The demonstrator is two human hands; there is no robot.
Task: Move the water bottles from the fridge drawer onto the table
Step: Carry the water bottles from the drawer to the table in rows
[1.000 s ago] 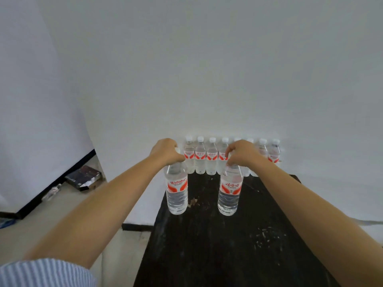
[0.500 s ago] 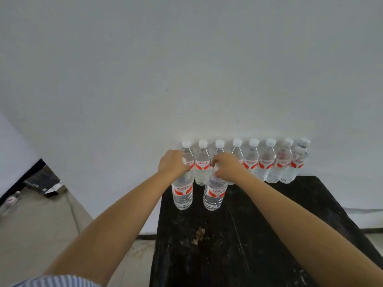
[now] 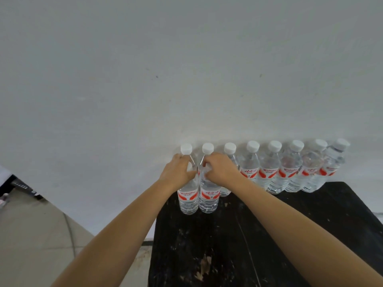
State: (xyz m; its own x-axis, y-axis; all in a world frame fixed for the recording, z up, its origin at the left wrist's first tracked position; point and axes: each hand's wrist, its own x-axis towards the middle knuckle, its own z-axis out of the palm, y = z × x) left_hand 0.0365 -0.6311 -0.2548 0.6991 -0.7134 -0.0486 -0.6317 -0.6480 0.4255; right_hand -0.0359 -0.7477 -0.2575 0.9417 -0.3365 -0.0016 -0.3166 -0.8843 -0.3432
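Note:
Two clear water bottles with red-and-white labels stand side by side at the far left of the black table (image 3: 238,245). My left hand (image 3: 177,172) grips the top of the left bottle (image 3: 187,200). My right hand (image 3: 220,170) grips the top of the right bottle (image 3: 209,198). Behind them a row of several like bottles (image 3: 269,172) with white caps lines the back edge against the wall. The front pair's caps are hidden under my hands. The fridge drawer is not in view.
A white wall (image 3: 186,79) rises right behind the row. Beige floor tiles (image 3: 37,235) lie left of the table, whose left edge is close to the left bottle. Dark objects (image 3: 18,188) lie on the floor at far left.
Both hands have carried their bottles away from me and to the left, up against the back row, and brought them together until they touch. The camera has turned right.

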